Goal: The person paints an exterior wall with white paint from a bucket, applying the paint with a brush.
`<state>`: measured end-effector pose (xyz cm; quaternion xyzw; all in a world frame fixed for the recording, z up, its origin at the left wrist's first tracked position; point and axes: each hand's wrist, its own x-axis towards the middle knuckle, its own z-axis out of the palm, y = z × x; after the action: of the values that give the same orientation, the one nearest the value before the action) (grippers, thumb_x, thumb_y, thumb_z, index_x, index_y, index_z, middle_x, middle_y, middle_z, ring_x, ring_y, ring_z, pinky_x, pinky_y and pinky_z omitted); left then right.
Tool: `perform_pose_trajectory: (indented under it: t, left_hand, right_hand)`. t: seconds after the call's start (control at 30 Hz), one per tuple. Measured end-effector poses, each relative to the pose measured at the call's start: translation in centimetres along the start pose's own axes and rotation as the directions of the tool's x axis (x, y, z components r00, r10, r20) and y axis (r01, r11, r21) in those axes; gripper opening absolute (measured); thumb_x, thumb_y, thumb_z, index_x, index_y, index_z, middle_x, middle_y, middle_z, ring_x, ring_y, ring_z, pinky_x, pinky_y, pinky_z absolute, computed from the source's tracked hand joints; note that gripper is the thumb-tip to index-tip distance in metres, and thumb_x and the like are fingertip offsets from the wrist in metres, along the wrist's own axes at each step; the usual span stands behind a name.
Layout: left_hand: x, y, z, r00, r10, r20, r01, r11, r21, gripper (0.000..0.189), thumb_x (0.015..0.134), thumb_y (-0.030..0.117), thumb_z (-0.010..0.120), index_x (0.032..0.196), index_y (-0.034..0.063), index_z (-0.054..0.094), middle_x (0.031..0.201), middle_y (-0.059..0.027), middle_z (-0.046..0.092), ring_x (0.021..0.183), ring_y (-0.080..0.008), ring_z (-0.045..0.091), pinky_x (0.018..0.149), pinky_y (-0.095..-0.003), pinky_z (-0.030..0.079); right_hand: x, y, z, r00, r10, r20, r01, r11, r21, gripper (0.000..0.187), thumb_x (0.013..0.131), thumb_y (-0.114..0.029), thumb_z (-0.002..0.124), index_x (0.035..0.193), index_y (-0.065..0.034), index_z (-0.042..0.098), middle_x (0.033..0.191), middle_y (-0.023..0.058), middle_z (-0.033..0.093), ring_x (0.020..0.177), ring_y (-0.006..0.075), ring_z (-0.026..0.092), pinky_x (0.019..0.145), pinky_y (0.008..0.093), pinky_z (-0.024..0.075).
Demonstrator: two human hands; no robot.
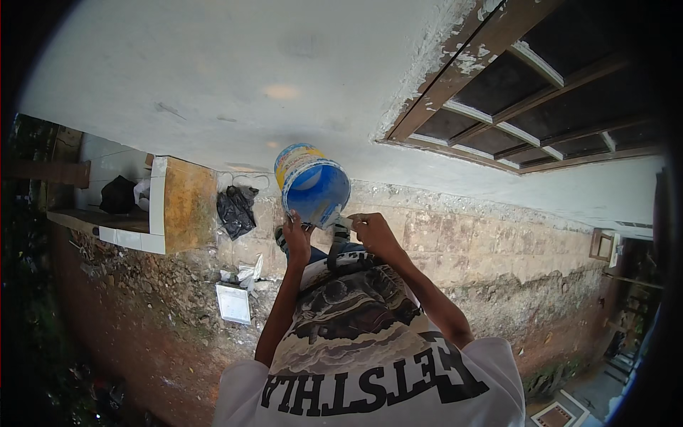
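A blue plastic paint bucket (315, 187) is tipped with its mouth towards me, its inside smeared with pale residue. My left hand (298, 240) grips the near left part of its rim. In my right hand (374, 232) is a pale-handled hand tool (341, 220), which reaches over the near right rim. Its working end is coated in whitish material, so I cannot tell whether it is a putty knife or a brush. Beyond the bucket rises a white plastered wall (240, 85) with a few grey patches.
A brown wooden window frame (459, 80) with peeling edges is at upper right. On the left are a tiled ledge (157, 203), a crumpled black plastic bag (237, 211) and a white square lid-like panel (233, 304). A worn paved strip (453, 229) borders rough soil (160, 341).
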<state>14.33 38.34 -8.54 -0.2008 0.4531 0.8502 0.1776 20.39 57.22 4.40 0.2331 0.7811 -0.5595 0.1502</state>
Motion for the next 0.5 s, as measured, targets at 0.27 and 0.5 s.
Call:
perform_pose_trajectory:
  t: [0.27, 0.5]
  left_hand:
    - [-0.3, 0.4, 0.8, 0.995, -0.006, 0.102, 0.022, 0.988, -0.153, 0.048, 0.099, 0.03, 0.045, 0.137, 0.0029, 0.032, 0.13, -0.0169, 0.046, 0.113, -0.0305, 0.051, 0.093, -0.0469, 0.046]
    - [-0.6, 1.1, 1.1, 0.965, -0.053, 0.258, 0.095, 0.984, -0.151, 0.059, 0.098, 0.041, 0.042, 0.14, 0.0031, 0.025, 0.139, -0.0195, 0.037, 0.126, -0.0332, 0.041, 0.104, -0.0501, 0.036]
  right_hand:
    - [-0.3, -0.4, -1.9, 0.994, 0.1, 0.044, -0.107, 0.803, 0.587, 0.033, 0.094, -0.014, 0.041, 0.113, 0.0054, 0.06, 0.057, -0.0054, 0.035, 0.041, 0.0045, 0.027, 0.036, 0.0222, 0.0209]
    - [-1.4, -2.0, 0.3, 0.964, -0.157, -0.213, 0.165, 0.986, 0.021, 0.032, 0.09, -0.017, 0.051, 0.112, 0.0038, 0.061, 0.064, 0.0182, 0.061, 0.053, 0.026, 0.06, 0.054, 0.0371, 0.0482]
